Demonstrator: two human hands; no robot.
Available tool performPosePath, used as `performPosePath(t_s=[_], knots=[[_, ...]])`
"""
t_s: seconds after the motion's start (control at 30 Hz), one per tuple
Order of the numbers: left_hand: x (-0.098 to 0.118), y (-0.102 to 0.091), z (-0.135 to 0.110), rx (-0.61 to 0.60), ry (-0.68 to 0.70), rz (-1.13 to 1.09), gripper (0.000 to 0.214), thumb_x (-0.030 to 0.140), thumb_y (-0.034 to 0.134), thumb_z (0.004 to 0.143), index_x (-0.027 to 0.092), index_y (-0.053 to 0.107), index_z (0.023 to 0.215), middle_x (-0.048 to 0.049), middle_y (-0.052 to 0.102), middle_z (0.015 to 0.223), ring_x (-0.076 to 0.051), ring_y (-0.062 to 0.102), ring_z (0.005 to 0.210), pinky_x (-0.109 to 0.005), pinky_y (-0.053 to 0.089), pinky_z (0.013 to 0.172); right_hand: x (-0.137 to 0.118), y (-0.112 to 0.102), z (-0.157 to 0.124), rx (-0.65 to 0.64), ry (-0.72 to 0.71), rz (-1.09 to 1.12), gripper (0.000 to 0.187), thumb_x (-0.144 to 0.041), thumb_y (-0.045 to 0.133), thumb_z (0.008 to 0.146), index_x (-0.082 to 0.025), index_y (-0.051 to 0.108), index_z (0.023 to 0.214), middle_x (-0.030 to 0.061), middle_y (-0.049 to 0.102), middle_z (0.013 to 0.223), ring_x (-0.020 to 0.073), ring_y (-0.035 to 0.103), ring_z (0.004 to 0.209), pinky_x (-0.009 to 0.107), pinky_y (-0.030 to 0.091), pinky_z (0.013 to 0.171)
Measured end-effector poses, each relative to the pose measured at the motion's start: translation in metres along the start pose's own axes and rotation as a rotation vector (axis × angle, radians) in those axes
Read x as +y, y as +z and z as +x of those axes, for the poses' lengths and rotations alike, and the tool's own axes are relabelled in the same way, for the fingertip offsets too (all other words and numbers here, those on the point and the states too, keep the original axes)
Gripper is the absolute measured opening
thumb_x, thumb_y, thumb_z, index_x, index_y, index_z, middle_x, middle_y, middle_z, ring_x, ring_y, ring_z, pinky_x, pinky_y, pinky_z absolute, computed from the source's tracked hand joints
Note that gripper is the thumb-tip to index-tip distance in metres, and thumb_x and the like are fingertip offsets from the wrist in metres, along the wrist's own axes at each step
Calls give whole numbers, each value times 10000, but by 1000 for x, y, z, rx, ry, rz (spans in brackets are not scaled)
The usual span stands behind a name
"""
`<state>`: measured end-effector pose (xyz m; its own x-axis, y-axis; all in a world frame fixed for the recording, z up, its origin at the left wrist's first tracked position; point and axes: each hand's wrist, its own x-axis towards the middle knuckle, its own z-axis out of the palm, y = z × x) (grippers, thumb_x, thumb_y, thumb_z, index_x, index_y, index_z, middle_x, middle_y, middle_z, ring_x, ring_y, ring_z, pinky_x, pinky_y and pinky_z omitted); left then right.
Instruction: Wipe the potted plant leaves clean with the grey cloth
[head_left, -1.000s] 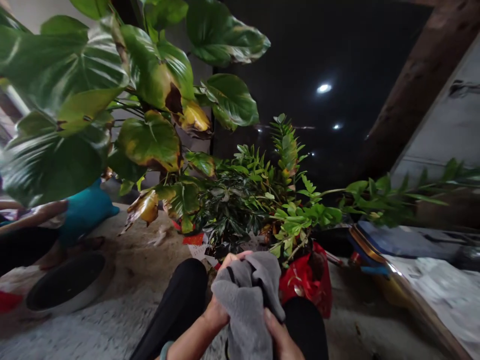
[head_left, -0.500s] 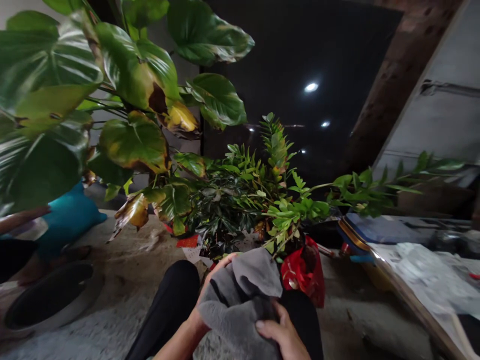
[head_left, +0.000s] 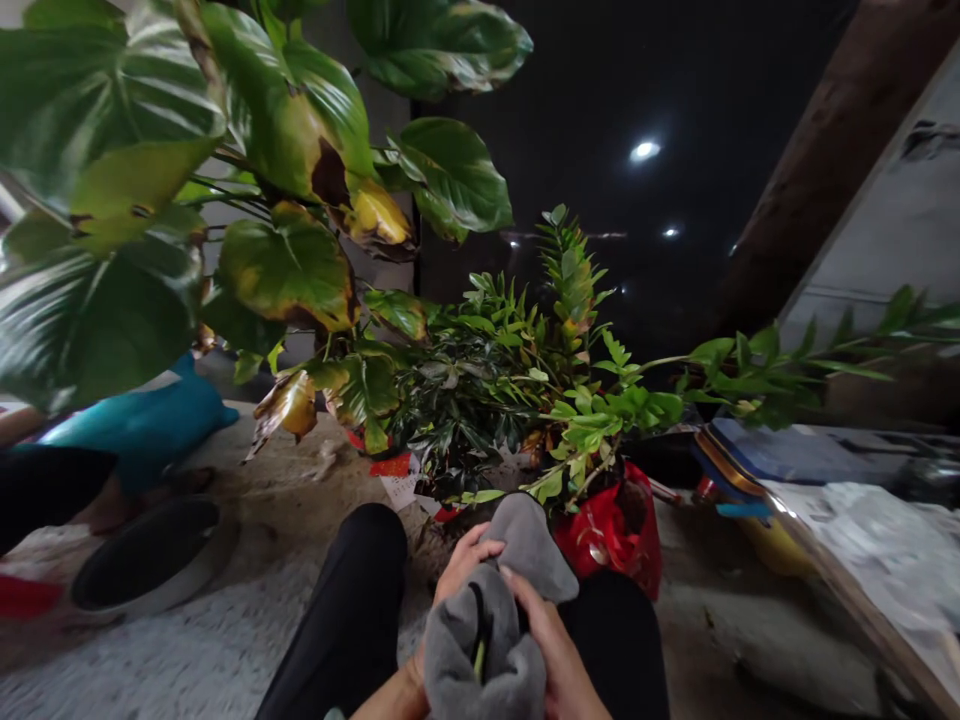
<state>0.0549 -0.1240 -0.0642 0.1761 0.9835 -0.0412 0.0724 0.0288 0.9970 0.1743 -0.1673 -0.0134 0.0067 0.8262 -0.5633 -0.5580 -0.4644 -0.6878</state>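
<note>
Holding cloth (head_left: 521,540), concrete flr (head_left: 187,660), dark ceiling (head_left: 570,100) w/ lights (head_left: 645,151)

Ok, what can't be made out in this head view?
- Green thing in the fold of the grey cloth: mostly covered by the cloth, left hand and right hand.
- Red plastic bag: contents hidden by leaves.
- Paper slip: print too small.

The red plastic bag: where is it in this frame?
In the head view, the red plastic bag sits right of centre, just beyond the black-trousered right leg and up and to the right of the grey cloth in the right hand.
</note>
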Motion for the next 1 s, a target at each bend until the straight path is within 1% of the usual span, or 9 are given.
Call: performPosePath(t_s=[0.1, 0.23, 0.3, 0.37, 0.5, 0.63, 0.77, 0.9, 1.0], knots=[[9, -15, -3, -181, -99, -104, 317, 376, 739, 587, 222, 744, 864, -101, 592, 1257, -349, 433, 1253, -408, 320, 1066, 4, -26, 6, 233, -12, -258, 222, -346, 773, 554, -206, 720, 718, 32, 714, 837, 268, 585, 1013, 297, 449, 827], [14, -24, -23, -571, -395, -464, 588, 244, 767, 527, 260, 666, 1106, -39, 580, 1292, -327, 435, 1266, -436, 297, 1070, 11, -51, 15, 230, -99, -345, 289, -374, 776, 546, -230, 724, 792, 42, 705, 934, 269, 546, 1087, 293, 431, 856], [14, -22, -29, -583, -459, -625, 735, 185, 762, 497, 289, 592, 1204, -10, 616, 1244, -314, 457, 1248, -424, 317, 1056, 7, -44, 18, 240, -120, -349, 326, -402, 759, 560, -221, 717, 829, 51, 695, 954, 264, 541, 1094, 291, 430, 859], [14, -20, -29, -526, -423, -695, 796, 128, 757, 465, 293, 569, 1221, 6, 634, 1215, -300, 447, 1256, -385, 335, 1045, -2, -28, 20, 258, -133, -420, 349, -441, 711, 601, -202, 702, 856, 59, 693, 932, 265, 568, 1041, 303, 445, 835], [17, -22, -21, -557, -430, -949, 646, 222, 756, 489, 181, 627, 1121, -55, 694, 1087, -311, 515, 1186, -390, 373, 1018, -27, 3, 22, 206, -234, -804, 350, -452, 625, 656, -180, 679, 870, 101, 688, 950, 295, 573, 1049, 344, 426, 879], [16, -15, -14, -282, -699, -1036, 292, 323, 723, 638, 126, 682, 850, -59, 742, 763, -224, 682, 857, -331, 475, 903, -39, 15, 22, 72, -273, -1121, 461, -403, 670, 593, -105, 663, 944, 203, 671, 981, 375, 566, 1049, 446, 394, 909], [22, -3, -7, -94, -1001, -981, 205, 297, 629, 749, 94, 659, 765, -81, 706, 585, -232, 689, 624, -339, 554, 684, -41, -1, 28, -92, -324, -913, 838, -402, 718, 505, -136, 485, 1265, 146, 637, 1126, 298, 572, 1067, 401, 392, 942], [40, -9, 5, 261, -836, -993, 125, 223, 597, 774, 111, 651, 783, -56, 700, 584, -211, 685, 605, -319, 554, 680, -26, -35, 27, 153, -271, -513, 854, -550, 734, 492, -179, 518, 1231, 145, 611, 1181, 301, 529, 1132, 408, 388, 954], [46, -7, 7, 296, -713, -977, 92, 223, 637, 733, 132, 649, 745, -33, 695, 589, -186, 674, 597, -294, 539, 700, 2, -45, 17, 14, -104, -153, 717, -559, 739, 559, -258, 568, 1187, 90, 623, 1197, 291, 516, 1166, 424, 413, 928]])
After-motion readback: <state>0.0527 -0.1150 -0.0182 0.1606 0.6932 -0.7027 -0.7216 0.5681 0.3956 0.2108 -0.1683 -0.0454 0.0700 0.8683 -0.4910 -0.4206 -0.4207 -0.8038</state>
